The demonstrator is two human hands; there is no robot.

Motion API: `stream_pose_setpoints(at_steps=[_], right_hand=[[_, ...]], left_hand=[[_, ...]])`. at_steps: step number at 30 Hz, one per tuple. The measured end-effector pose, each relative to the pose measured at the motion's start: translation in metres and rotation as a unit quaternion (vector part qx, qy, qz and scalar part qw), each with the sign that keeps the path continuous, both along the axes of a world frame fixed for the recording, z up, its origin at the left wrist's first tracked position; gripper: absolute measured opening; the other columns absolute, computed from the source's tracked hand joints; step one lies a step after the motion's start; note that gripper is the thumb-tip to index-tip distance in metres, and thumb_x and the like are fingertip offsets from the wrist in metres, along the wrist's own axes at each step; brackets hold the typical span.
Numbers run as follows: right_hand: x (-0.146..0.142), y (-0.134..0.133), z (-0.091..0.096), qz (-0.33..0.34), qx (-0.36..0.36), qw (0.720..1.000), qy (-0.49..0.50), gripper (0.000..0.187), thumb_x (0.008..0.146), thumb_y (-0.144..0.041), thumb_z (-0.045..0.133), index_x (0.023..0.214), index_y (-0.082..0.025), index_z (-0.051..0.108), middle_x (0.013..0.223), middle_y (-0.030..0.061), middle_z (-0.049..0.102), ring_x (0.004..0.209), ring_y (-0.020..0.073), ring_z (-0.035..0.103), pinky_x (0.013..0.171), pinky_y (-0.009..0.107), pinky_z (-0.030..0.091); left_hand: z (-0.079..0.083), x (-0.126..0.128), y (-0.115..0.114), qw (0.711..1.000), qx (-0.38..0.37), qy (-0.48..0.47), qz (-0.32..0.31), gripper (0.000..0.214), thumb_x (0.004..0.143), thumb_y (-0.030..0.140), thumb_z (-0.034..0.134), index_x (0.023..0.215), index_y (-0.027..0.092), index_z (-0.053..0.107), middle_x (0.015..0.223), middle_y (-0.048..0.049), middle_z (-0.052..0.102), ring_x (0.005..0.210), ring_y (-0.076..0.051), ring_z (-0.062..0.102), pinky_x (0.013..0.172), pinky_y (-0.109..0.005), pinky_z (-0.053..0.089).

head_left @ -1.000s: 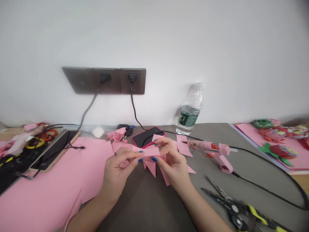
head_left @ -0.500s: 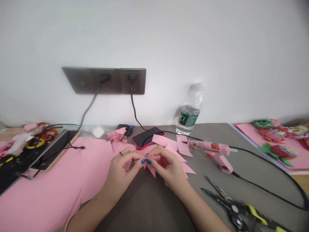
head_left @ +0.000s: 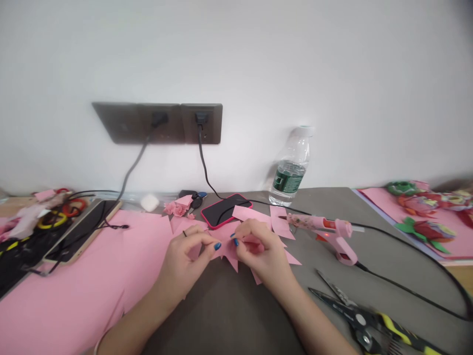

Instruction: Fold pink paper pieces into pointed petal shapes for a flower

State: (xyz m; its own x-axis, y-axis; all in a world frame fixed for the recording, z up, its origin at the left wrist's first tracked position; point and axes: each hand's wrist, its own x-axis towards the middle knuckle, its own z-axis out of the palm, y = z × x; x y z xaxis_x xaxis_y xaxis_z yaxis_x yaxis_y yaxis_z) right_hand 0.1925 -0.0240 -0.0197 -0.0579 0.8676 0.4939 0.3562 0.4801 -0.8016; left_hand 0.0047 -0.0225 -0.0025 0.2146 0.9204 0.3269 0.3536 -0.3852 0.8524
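My left hand [head_left: 186,259] is closed in a pinch, its thumb and index tips pressed together. Whatever may be between them is too small to make out. To its right, my right hand [head_left: 260,251] pinches a small piece of pink paper [head_left: 254,239], partly hidden by the fingers. A narrow gap separates the two hands' fingertips. Under and behind them lie pointed pink paper pieces [head_left: 232,259], loosely overlapping on the grey table [head_left: 221,315]. Just beyond the fingers lies a phone with a pink-red edge [head_left: 221,212].
A pink glue gun [head_left: 334,231] with a cord lies right, scissors [head_left: 354,315] nearer me. A water bottle [head_left: 290,172] stands by the wall. Large pink sheets [head_left: 84,276] and another phone [head_left: 81,231] lie left; crumpled pink paper [head_left: 179,206] behind; paper flowers [head_left: 428,231] far right.
My fingertips, which met around the pink paper, have come apart. The right hand has moved slightly right with the paper, and the left slightly left.
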Motion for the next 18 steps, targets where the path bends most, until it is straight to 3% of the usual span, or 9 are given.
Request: stream_pose_setpoints(at_steps=[5,10,14,18], right_hand=[[0.013,0.006,-0.004,-0.038,-0.035,0.992,0.114,0.014,0.079,-0.012,0.059,0.070,-0.022,0.056,0.071,0.0002,0.061,0.070,0.0188,0.058,0.067,0.031,0.044],[0.003,-0.001,0.000,0.011,-0.067,0.991,0.115,0.008,0.091,-0.024,0.057,0.092,-0.022,0.064,0.084,0.0041,0.065,0.077,0.0197,0.059,0.068,0.030,0.045],[-0.006,-0.006,0.001,0.058,-0.083,0.991,0.084,0.023,0.096,-0.031,0.053,0.076,-0.021,0.057,0.071,0.0014,0.059,0.068,0.0175,0.054,0.063,0.029,0.041],[-0.006,-0.007,0.003,0.089,-0.083,0.991,0.055,0.031,0.098,-0.031,0.048,0.069,-0.021,0.050,0.065,-0.0010,0.051,0.062,0.0158,0.047,0.060,0.029,0.035]], left_hand=[[0.002,-0.008,0.008,0.995,-0.074,-0.049,0.040,0.018,0.083,0.027,0.065,0.069,0.018,0.071,0.072,-0.0024,0.069,0.073,-0.019,0.063,0.069,-0.028,0.049],[-0.002,-0.007,0.007,0.994,-0.097,-0.053,0.022,0.016,0.084,0.030,0.067,0.074,0.019,0.075,0.071,-0.0023,0.070,0.069,-0.018,0.063,0.065,-0.028,0.049],[-0.003,-0.004,0.003,0.997,-0.068,-0.017,-0.011,0.017,0.089,0.028,0.064,0.083,0.020,0.077,0.075,-0.0029,0.073,0.071,-0.018,0.064,0.067,-0.027,0.049],[-0.002,-0.002,0.000,0.994,0.023,0.073,-0.083,0.016,0.090,0.021,0.057,0.083,0.020,0.071,0.075,-0.0030,0.072,0.068,-0.017,0.064,0.065,-0.026,0.048]])
